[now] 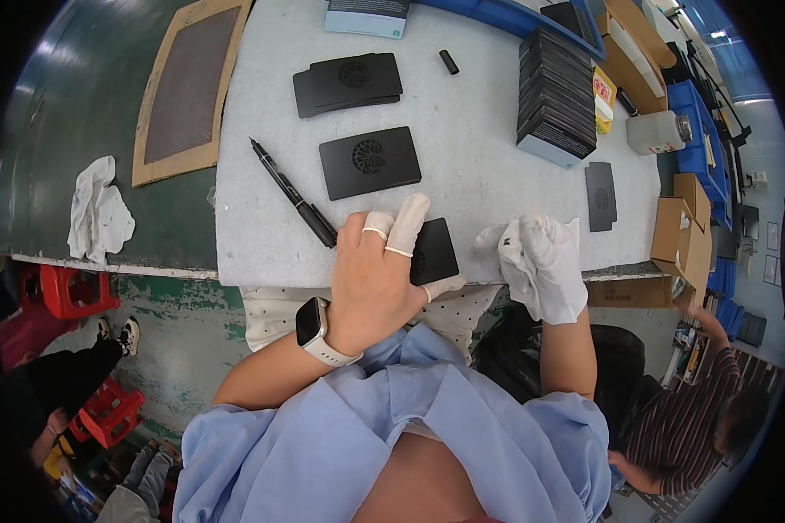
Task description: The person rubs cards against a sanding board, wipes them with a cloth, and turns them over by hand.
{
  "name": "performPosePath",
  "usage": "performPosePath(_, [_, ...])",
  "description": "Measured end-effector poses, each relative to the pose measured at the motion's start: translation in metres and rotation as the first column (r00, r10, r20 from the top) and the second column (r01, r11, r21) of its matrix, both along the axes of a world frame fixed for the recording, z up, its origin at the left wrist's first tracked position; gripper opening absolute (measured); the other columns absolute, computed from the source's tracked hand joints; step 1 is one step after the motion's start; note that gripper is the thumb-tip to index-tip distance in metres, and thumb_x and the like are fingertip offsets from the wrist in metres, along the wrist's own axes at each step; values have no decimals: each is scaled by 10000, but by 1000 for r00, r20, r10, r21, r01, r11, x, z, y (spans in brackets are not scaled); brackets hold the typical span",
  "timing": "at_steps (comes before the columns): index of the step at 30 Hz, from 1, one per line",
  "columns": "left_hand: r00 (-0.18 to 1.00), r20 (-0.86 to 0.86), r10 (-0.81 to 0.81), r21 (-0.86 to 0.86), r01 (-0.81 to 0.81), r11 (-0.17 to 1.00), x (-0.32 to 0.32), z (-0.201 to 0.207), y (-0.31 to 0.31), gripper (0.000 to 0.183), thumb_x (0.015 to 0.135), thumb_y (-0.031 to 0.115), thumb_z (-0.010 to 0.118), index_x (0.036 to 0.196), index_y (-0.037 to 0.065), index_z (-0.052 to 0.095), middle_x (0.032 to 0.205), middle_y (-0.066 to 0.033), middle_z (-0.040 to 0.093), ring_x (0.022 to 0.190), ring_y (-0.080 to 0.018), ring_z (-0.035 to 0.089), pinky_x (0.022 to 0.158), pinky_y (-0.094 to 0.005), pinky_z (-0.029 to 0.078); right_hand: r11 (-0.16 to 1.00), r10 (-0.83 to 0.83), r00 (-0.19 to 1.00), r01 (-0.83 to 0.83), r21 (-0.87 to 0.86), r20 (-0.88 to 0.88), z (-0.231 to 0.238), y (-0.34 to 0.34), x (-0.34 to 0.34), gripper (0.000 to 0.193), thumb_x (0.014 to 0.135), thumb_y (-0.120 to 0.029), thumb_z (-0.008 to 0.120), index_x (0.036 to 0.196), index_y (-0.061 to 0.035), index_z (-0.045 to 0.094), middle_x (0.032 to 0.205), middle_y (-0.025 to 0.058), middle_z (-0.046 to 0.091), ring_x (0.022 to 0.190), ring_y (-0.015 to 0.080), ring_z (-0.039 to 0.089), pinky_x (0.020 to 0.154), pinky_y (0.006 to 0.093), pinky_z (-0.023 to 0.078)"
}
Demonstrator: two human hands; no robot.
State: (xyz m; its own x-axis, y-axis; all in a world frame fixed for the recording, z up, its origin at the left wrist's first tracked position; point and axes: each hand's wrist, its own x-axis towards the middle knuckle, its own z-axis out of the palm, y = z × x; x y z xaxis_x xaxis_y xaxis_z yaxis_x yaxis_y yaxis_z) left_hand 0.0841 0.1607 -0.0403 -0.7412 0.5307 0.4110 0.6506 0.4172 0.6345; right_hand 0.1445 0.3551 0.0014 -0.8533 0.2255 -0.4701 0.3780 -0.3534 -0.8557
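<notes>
My left hand (377, 261), with pale finger cots on several fingers, pinches a black card (436, 251) at the table's front edge. To the right of it my right hand (532, 248) is closed on a white cloth (545, 279) bunched round its fingers; the cloth covers most of them. An uncapped black marker (292, 192) lies just left of my left hand, its tip pointing away from me. Beyond the held card rests a black card with an embossed round emblem (371, 163), and farther off a small overlapping pile of similar cards (349, 84).
A box tightly packed with black cards (556, 98) stands at the back right, near a whitish bottle (657, 133). A few cards (600, 197) lie right of my hand. The marker cap (448, 61) sits at the back. A crumpled cloth (100, 212) lies far left.
</notes>
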Motion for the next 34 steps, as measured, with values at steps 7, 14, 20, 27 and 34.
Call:
performPosePath(7, [1000,-27,13,22,-13,1000,1,-1,0,885,533,318,858,1259,-17,481,893,-118,458,830,-307,448,729,-390,387,998,-26,1000,27,63,-17,0,1,5,378,905,-336,608,840,35,636,593,33,560,422,58,433,398,188,336])
performPosePath(14, [1000,-4,21,-5,-21,1000,1,3,1,873,532,304,859,1254,-15,486,870,-105,460,824,-298,452,733,-386,387,979,188,981,-191,67,39,14,-2,4,269,841,-33,613,1103,26,626,953,78,670,774,95,602,704,223,488])
performPosePath(20, [1000,7,7,5,-7,1000,0,1,0,860,546,265,857,1263,-12,471,875,-108,455,826,-304,450,724,-390,384,793,384,912,-407,453,146,8,-7,-4,321,871,-13,539,1183,-36,611,905,70,680,712,89,590,679,227,483])
performPosePath(27, [1000,-6,11,-18,-11,1000,0,0,0,907,525,311,888,1262,5,456,953,-126,514,825,-284,471,770,-370,383,632,505,859,-432,643,80,6,-7,-7,274,864,-27,556,1118,-74,646,834,119,668,666,186,617,644,271,493])
performPosePath(34, [1000,-2,19,-22,-19,1000,0,-1,-1,905,527,315,887,1260,3,458,957,-127,518,831,-283,473,777,-374,384,551,531,845,-395,735,56,5,-10,-8,225,865,-29,561,1064,-64,659,870,145,674,711,245,650,653,297,505])
